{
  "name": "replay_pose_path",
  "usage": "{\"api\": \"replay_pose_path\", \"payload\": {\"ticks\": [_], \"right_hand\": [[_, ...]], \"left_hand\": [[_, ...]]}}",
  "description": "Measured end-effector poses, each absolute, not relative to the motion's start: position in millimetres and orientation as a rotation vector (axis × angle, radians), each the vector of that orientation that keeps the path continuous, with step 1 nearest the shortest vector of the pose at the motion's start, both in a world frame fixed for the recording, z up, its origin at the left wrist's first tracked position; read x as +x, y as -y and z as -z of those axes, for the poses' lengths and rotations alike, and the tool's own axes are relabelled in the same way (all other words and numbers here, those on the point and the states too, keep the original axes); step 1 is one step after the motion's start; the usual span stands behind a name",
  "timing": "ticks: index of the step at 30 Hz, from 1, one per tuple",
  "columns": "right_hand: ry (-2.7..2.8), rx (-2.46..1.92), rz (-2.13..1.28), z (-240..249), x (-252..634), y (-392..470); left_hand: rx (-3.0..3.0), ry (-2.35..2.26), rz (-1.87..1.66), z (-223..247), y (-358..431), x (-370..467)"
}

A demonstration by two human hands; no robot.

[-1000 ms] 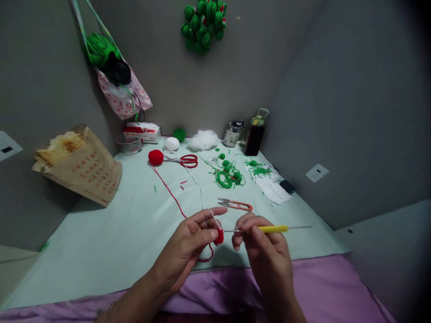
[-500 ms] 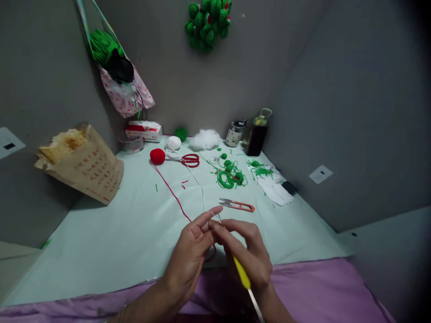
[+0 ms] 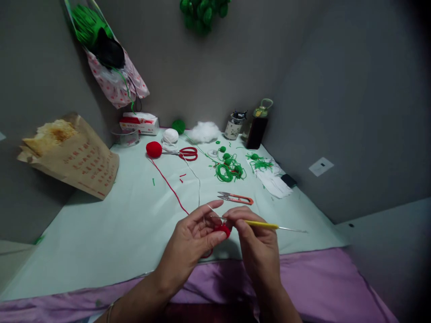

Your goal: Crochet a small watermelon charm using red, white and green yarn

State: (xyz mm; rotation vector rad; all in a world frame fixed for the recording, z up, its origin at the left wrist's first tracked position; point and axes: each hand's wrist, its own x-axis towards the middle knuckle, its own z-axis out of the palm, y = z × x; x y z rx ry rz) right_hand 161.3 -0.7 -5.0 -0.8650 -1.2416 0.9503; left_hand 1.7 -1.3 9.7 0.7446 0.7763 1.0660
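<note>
Between the thumb and fingers of my left hand (image 3: 191,240) is a small red crochet piece (image 3: 222,230). White yarn (image 3: 199,190) runs from the table up over my left index finger. My right hand (image 3: 257,240) grips a crochet hook (image 3: 262,224) by its yellow handle, held nearly level. The hook's thin tip points left, just above the red piece and close to the white strand. A red strand (image 3: 171,190) leads from the red yarn ball (image 3: 154,149) toward my left hand. Orange thread snips (image 3: 235,198) lie just beyond my fingers.
Red-handled scissors (image 3: 188,154), a white yarn ball (image 3: 170,135) and white stuffing (image 3: 204,132) lie toward the back. Green crochet pieces (image 3: 229,168) spread at centre right. A paper food bag (image 3: 77,161) stands left; a dark bottle (image 3: 257,130) and a holder (image 3: 233,127) stand back right.
My right hand has turned the hook from steeply angled to nearly level. The red piece now shows at my left fingertips. The whole view has shifted slightly.
</note>
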Motion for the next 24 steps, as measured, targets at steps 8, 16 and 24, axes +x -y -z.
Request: {"api": "replay_pose_path", "payload": {"ticks": [8, 16, 24], "right_hand": [[0.943, -0.718, -1.292, -4.0, 157.9, -0.8], [1.071, -0.691, -1.249, -3.0, 167.1, 3.3], [1.309, -0.727, -0.985, -1.3, 170.2, 12.5]], "left_hand": [[0.795, -0.826, -1.03, -19.6, 2.3, -4.5], [0.866, -0.882, -1.039, -25.4, 4.2, -6.5], [0.945, -0.883, -1.095, -13.6, 5.6, -4.6]]}}
